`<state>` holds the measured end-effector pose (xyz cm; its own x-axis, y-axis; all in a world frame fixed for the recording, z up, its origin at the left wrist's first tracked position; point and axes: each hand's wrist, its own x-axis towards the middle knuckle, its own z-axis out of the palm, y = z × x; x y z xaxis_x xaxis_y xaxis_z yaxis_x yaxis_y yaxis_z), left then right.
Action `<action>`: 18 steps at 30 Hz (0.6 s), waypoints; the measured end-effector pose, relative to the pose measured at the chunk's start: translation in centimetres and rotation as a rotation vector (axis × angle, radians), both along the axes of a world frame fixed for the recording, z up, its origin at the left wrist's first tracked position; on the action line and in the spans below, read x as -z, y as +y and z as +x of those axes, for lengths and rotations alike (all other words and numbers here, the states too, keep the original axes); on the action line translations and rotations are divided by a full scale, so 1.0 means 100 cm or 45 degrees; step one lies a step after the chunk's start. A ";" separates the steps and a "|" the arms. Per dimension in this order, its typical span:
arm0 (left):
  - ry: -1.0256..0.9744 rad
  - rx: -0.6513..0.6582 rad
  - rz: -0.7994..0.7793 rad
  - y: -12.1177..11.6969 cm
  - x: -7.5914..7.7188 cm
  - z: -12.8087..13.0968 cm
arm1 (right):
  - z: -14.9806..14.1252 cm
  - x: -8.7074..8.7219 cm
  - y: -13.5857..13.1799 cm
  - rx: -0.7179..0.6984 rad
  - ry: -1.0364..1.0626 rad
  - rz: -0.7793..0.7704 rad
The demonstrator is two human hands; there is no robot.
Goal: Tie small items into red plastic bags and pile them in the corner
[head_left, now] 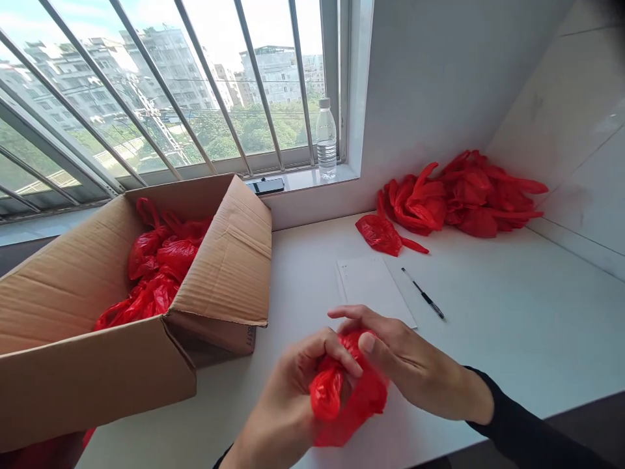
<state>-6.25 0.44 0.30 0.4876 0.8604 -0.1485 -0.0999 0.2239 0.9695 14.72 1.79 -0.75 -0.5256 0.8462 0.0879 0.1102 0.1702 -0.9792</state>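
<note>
Head view: the left hand (299, 372) curls its fingers round a thin, glossy, crumpled red plastic bag (360, 398), held above the smooth white tabletop (493, 312), a rounded bulge showing at the fist. The right hand (415, 361), open with fingers extended, lies at the bag; contact cannot be told. A corrugated cardboard box (229, 254) holds wrinkled red bundles (163, 260); limp red bags (469, 195) heap beside the wall.

Barred window (166, 98), bright sky (156, 10), grey wall (434, 85), tiled wall (581, 143), white tabletop (517, 286)
</note>
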 end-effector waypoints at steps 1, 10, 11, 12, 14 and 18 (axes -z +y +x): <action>0.083 -0.032 0.065 -0.001 0.001 -0.001 | -0.003 0.004 0.002 0.001 -0.012 -0.059; 0.621 -0.512 1.374 0.002 0.061 -0.011 | -0.017 0.039 0.010 -0.122 0.070 -0.279; 0.642 -0.494 1.397 0.002 0.065 -0.011 | -0.018 0.041 0.011 -0.129 0.086 -0.259; 0.675 -0.462 1.397 0.001 0.067 -0.012 | -0.019 0.041 0.011 -0.107 0.081 -0.227; 0.767 -0.376 1.376 -0.001 0.067 -0.013 | -0.019 0.039 0.011 0.000 0.020 -0.126; 1.004 -0.298 1.342 -0.012 0.073 -0.023 | -0.007 0.043 0.007 0.209 -0.158 0.032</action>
